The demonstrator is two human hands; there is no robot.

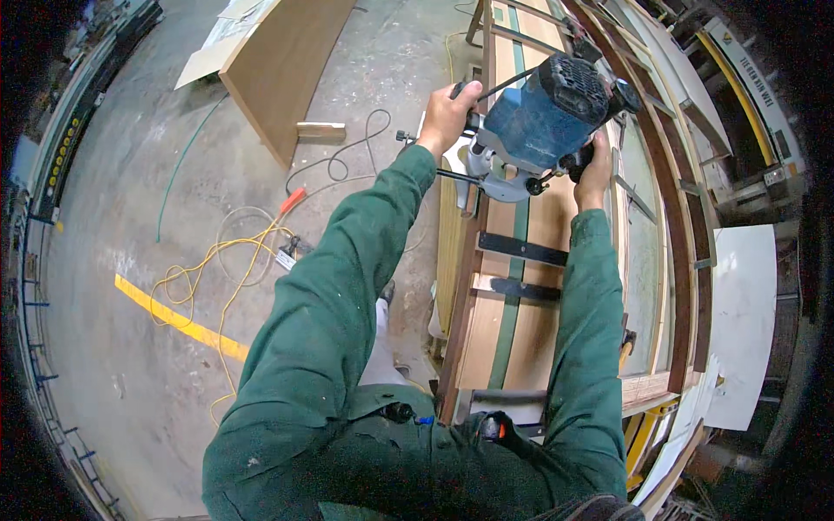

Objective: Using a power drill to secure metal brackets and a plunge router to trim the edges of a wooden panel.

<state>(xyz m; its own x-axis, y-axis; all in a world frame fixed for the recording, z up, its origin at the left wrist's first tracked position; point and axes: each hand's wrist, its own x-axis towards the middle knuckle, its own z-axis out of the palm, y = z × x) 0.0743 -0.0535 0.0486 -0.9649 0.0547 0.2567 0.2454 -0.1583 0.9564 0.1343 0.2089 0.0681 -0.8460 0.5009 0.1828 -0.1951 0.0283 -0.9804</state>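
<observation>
far left, concrete floor [130, 174] with a yellow painted stripe [182, 319] running diagonally. a loose yellow cable [228, 260] lies in coils over it, beside a green hose [178, 169] and a dark cord [347, 156] looping toward the bench. far centre-left, a brown board [282, 65] stands tilted on the floor, a small wood block [321, 132] just beside its near corner. left hand [447, 113], green sleeve, fingers curled tight around the left handle of the blue router [543, 122], thumb over the top. the router sits upright, its grey base on the long wooden workpiece [543, 226], at the far part of the bench, between both hands. the workpiece runs near to far, light wood strips with a green strip [512, 295] down the middle and black clamp bars [521, 250] crossing it nearer the person. right hand [595, 174] wraps the right handle, fingers closed around it, tips hidden behind the knob. right of that, a curved dark wooden frame [682, 226] follows the bench edge; further right, a white panel [743, 321].
</observation>
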